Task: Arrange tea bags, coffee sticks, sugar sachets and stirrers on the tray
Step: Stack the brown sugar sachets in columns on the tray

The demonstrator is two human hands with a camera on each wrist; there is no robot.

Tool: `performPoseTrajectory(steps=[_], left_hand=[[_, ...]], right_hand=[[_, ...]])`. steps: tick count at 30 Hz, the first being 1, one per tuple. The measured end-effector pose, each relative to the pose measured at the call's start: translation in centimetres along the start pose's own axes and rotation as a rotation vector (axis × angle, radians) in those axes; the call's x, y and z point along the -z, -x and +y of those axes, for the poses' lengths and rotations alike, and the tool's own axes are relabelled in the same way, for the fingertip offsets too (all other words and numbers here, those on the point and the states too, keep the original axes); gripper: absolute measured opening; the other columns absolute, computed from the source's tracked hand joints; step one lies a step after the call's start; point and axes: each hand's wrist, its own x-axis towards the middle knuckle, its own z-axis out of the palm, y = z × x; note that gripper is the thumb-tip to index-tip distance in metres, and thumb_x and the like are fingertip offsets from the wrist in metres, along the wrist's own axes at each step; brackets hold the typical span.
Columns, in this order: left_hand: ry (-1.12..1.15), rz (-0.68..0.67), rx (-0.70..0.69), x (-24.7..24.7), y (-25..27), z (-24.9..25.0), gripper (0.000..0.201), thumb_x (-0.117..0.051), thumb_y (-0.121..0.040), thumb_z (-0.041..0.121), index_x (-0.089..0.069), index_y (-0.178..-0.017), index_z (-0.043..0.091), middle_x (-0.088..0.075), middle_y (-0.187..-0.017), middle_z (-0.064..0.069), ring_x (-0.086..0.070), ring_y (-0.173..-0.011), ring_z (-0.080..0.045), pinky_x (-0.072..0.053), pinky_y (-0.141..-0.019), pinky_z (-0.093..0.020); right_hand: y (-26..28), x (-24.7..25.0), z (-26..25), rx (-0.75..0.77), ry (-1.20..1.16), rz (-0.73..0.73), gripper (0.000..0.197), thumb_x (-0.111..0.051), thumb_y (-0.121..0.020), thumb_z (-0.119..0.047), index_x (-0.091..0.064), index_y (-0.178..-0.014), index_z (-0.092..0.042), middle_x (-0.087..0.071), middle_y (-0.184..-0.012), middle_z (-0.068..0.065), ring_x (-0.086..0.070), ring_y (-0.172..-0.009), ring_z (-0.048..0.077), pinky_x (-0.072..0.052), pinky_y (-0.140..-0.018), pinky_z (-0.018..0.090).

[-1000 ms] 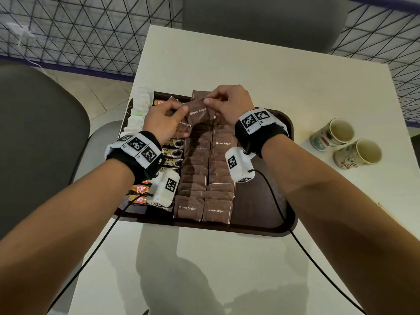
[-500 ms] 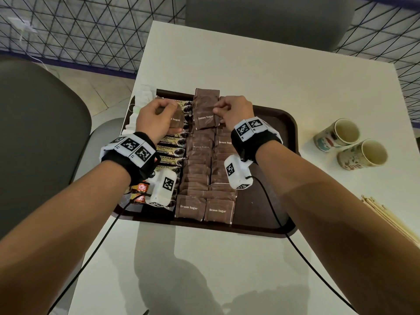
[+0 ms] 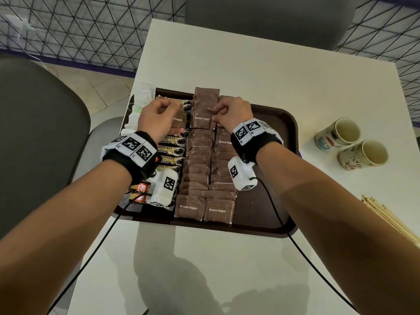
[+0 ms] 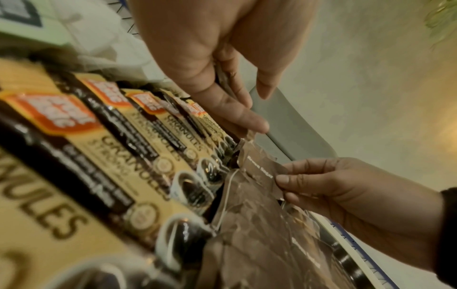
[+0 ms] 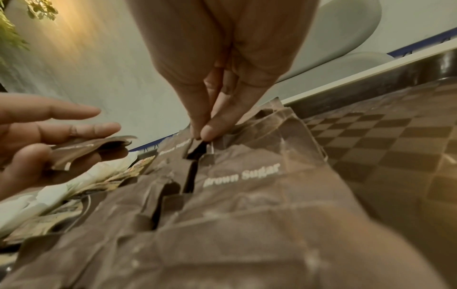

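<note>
A dark brown tray (image 3: 288, 123) holds a column of coffee sticks (image 3: 170, 151) on the left and two columns of brown sugar sachets (image 3: 197, 178) in the middle. My left hand (image 3: 175, 112) hovers over the far coffee sticks and grips a few spare sachets (image 5: 81, 150) between thumb and fingers. My right hand (image 3: 214, 115) pinches the right edge of one sachet (image 3: 201, 120) that lies at the far end of the left sugar column, also seen from the left wrist as the pinched sachet (image 4: 259, 168). Wooden stirrers (image 3: 391, 219) lie on the table at the right edge.
White packets (image 3: 138, 103) lie along the tray's far left rim. Two paper cups (image 3: 351, 144) lie on their sides on the white table (image 3: 250, 76) right of the tray. Grey chairs stand at the left and behind. The tray's right strip (image 3: 256, 208) is bare.
Both hands held the sachets together above the tray's far end. They have parted: the right hand brought one sachet down onto the left sugar column, the left hand drew the others leftward.
</note>
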Motion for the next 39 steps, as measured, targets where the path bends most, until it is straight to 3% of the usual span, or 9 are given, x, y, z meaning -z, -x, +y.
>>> performPoseTrajectory(steps=[4, 9, 13, 15, 19, 23, 28, 33, 39], left_hand=[[-0.004, -0.014, 0.006, -0.1, 0.1, 0.0, 0.007, -0.060, -0.093, 0.024, -0.062, -0.093, 0.017, -0.058, -0.095, 0.001, -0.066, -0.080, -0.021, -0.059, -0.059, -0.027], [0.018, -0.093, 0.008, -0.1, 0.5, 0.3, 0.019, -0.050, -0.096, 0.006, -0.059, -0.100, 0.022, -0.058, -0.114, -0.009, -0.066, -0.078, -0.023, -0.056, -0.053, -0.023], [0.045, -0.206, -0.051, -0.3, 1.5, 0.5, 0.036, -0.050, -0.094, -0.003, -0.047, -0.119, 0.022, -0.055, -0.111, 0.003, -0.066, -0.077, -0.015, -0.056, -0.050, -0.024], [0.050, -0.239, -0.071, -0.2, 1.9, 0.5, 0.045, -0.054, -0.092, -0.004, -0.044, -0.122, 0.027, -0.056, -0.115, -0.001, -0.066, -0.079, -0.015, -0.056, -0.051, -0.025], [0.019, -0.296, -0.093, -0.2, 2.6, 0.7, 0.064, -0.057, -0.089, -0.005, -0.033, -0.130, 0.038, -0.061, -0.108, -0.008, -0.065, -0.074, -0.016, -0.054, -0.050, -0.026], [0.038, -0.276, -0.039, -0.2, 3.0, 0.6, 0.073, -0.059, -0.088, -0.007, -0.024, -0.142, 0.028, -0.059, -0.110, -0.004, -0.065, -0.077, -0.015, -0.054, -0.049, -0.025], [0.014, -0.258, -0.027, 0.0, 3.2, 0.3, 0.061, -0.059, -0.089, -0.003, -0.032, -0.140, 0.015, -0.056, -0.119, -0.008, -0.064, -0.079, -0.011, -0.055, -0.048, -0.023], [-0.044, -0.247, -0.051, 0.1, 3.0, 0.0, 0.046, -0.057, -0.093, 0.006, -0.039, -0.135, 0.011, -0.062, -0.102, 0.005, -0.065, -0.072, -0.009, -0.052, -0.045, -0.020], [-0.212, -0.228, -0.118, -0.1, 2.8, 0.2, 0.029, -0.053, -0.097, 0.021, -0.052, -0.125, 0.017, -0.062, -0.089, 0.002, -0.063, -0.058, -0.011, -0.046, -0.036, -0.018]], right_hand=[[0.1, 0.6, 0.0, 0.037, 0.062, 0.012, 0.021, -0.075, -0.077, -0.011, -0.069, -0.097, -0.011, -0.054, -0.062, -0.012, -0.056, -0.075, 0.007, -0.044, -0.077, 0.015], [0.2, 0.9, -0.2, 0.082, -0.025, 0.106, 0.020, -0.072, -0.081, -0.019, -0.068, -0.099, -0.012, -0.056, -0.072, -0.008, -0.056, -0.076, 0.008, -0.049, -0.078, 0.018], [0.8, 0.6, -1.2, 0.105, -0.134, 0.048, 0.017, -0.070, -0.082, -0.036, -0.071, -0.092, -0.021, -0.068, -0.083, -0.003, -0.065, -0.079, 0.012, -0.054, -0.076, 0.024], [1.1, 0.3, -1.7, 0.110, -0.161, 0.005, 0.021, -0.068, -0.083, -0.041, -0.070, -0.093, -0.023, -0.071, -0.086, -0.003, -0.068, -0.079, 0.013, -0.056, -0.074, 0.026], [2.0, 0.3, -2.6, 0.115, -0.191, -0.105, 0.021, -0.064, -0.088, -0.030, -0.068, -0.102, -0.015, -0.064, -0.079, -0.005, -0.064, -0.065, 0.011, -0.050, -0.053, 0.013], [2.6, 0.8, -2.8, 0.110, -0.246, -0.147, 0.007, -0.065, -0.087, -0.013, -0.067, -0.093, -0.011, -0.060, -0.070, -0.004, -0.058, -0.055, 0.008, -0.044, -0.048, 0.011], [3.0, 1.8, -2.9, 0.098, -0.257, -0.067, 0.007, -0.063, -0.089, -0.012, -0.067, -0.095, -0.009, -0.058, -0.071, -0.006, -0.059, -0.057, 0.009, -0.037, -0.038, 0.007], [3.1, 1.6, -2.6, 0.081, -0.370, -0.055, 0.001, -0.063, -0.089, -0.009, -0.062, -0.089, -0.010, -0.061, -0.073, -0.002, -0.063, -0.058, 0.012, -0.056, -0.063, 0.022], [3.1, 0.9, -2.5, 0.091, -0.291, -0.173, 0.012, -0.071, -0.082, -0.014, -0.062, -0.082, -0.020, -0.060, -0.073, -0.002, -0.061, -0.066, 0.011, -0.054, -0.072, 0.026]])
